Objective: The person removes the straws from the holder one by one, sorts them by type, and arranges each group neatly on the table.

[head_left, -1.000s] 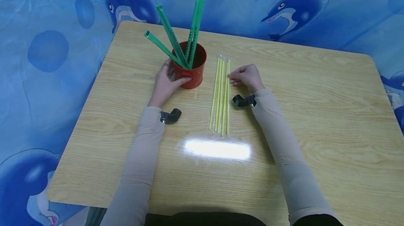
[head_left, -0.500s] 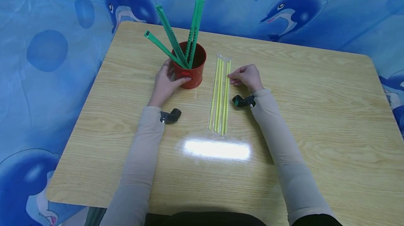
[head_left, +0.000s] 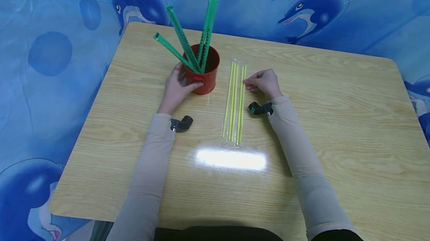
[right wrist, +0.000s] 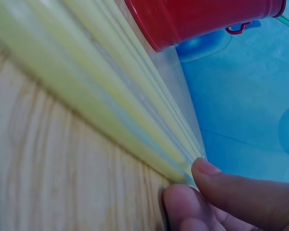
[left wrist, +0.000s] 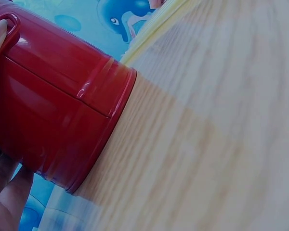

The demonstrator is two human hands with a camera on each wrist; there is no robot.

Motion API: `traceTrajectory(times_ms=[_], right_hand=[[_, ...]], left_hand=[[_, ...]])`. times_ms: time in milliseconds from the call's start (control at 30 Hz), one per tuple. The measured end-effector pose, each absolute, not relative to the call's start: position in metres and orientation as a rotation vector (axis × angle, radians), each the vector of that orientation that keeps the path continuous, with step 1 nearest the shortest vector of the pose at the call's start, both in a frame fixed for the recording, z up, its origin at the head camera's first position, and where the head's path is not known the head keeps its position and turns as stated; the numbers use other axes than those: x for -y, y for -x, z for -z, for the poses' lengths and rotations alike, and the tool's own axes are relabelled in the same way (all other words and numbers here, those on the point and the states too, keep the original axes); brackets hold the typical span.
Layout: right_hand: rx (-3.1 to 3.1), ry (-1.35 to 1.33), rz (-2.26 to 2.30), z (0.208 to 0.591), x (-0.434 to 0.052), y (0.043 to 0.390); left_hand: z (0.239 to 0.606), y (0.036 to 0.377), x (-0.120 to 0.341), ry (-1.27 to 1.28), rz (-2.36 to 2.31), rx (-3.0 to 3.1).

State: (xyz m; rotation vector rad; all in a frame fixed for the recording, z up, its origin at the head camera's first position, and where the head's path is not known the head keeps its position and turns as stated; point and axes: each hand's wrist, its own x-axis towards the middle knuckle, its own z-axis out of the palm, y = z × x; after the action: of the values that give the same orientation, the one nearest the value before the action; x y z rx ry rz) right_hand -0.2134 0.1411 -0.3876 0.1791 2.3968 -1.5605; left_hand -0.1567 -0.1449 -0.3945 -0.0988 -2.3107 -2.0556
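Note:
A red metal cup (head_left: 203, 71) stands on the wooden table (head_left: 336, 121) with three green wrapped straws (head_left: 181, 41) leaning out of it. My left hand (head_left: 176, 89) grips the cup's near left side, thumb by its small handle; the left wrist view shows the red cup (left wrist: 53, 101) filling the frame. To the cup's right lies a clear packet of yellow straws (head_left: 234, 102), pointing away from me. My right hand (head_left: 263, 83) pinches the packet's right edge. In the right wrist view thumb and finger close on the yellow straws (right wrist: 101, 96).
Blue cloth with dolphin prints (head_left: 315, 9) hangs behind and around the table. A bright glare patch (head_left: 231, 159) lies on the tabletop near me. Black wrist cameras (head_left: 181, 123) sit on both sleeves.
The right hand has shifted very slightly, nudging the straw packet's right edge. The left hand and cup have not moved.

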Motion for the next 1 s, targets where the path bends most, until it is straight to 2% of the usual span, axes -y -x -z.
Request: traceTrajectory(times_ms=[1000], right_hand=[[-2.377,-0.137,1.583,0.3806,-0.1463,0.2047]], left_hand=[[0.3950,0.1573,0.1446,0.079,2.033,2.339]])
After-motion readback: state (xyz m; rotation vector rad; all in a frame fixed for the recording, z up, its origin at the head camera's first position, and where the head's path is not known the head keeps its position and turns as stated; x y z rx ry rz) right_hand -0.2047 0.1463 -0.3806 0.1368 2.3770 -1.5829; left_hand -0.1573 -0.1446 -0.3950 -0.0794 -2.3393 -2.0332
